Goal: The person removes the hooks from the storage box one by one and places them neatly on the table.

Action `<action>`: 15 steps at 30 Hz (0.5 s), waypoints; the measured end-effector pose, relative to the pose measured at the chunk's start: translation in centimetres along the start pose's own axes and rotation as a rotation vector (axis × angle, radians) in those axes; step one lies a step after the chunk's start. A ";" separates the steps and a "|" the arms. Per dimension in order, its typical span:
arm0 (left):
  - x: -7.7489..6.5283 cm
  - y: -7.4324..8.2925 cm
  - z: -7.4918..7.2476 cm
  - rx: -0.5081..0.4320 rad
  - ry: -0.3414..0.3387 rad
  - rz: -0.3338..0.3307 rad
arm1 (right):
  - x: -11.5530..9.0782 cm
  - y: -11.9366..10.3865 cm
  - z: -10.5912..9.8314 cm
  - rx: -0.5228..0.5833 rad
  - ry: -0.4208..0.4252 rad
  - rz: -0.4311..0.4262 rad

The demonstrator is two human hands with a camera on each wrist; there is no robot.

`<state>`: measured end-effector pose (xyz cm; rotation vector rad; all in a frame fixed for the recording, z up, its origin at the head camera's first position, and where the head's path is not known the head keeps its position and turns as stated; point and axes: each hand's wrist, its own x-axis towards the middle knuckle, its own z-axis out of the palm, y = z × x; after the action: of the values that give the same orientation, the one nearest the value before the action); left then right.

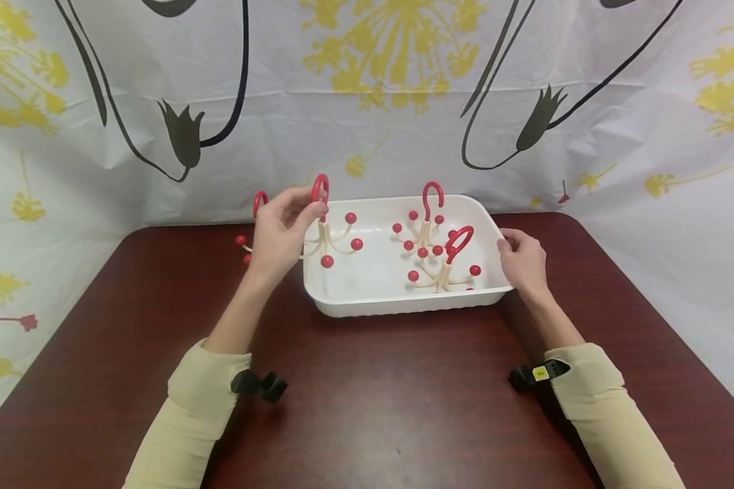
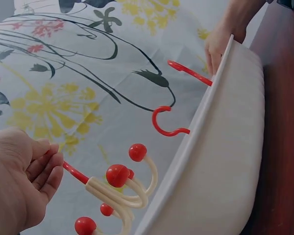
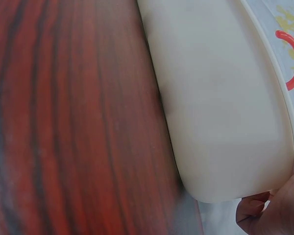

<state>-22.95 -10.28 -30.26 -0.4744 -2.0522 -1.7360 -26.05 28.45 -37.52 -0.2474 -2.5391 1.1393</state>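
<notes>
My left hand (image 1: 279,234) pinches the red hook of a hanger (image 1: 325,234) whose cream arms end in red balls. That hanger is at the left end of a white tray (image 1: 361,307); whether it touches the bottom is unclear. Two similar hangers, one farther back (image 1: 425,231) and one tilted nearer the front (image 1: 445,275), are in the tray's right half. My right hand (image 1: 522,261) grips the tray's right end, thumb at the rim. In the right wrist view, curled fingers (image 3: 255,208) show beneath the tray's corner.
Another red-hooked hanger (image 1: 260,202) stands left of the tray, mostly hidden behind my left hand. The tray is on a dark red-brown wooden table (image 1: 391,394). A white cloth (image 1: 269,163) printed with flowers hangs close behind the table's far edge.
</notes>
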 end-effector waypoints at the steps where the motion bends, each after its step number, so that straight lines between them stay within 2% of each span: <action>1: -0.1 0.1 -0.2 -0.002 0.002 0.003 | 0.0 0.0 0.0 0.000 0.000 -0.001; 9: -0.3 1.3 -1.6 -0.039 -0.001 0.026 | 0.1 0.0 -0.1 -0.004 -0.007 0.003; 15: -0.4 1.7 -2.8 -0.037 0.031 0.068 | -0.1 0.0 -0.1 -0.001 -0.011 0.008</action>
<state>-21.51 -12.73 -28.66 -0.5193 -1.9626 -1.7338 -25.98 28.46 -37.47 -0.2521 -2.5510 1.1451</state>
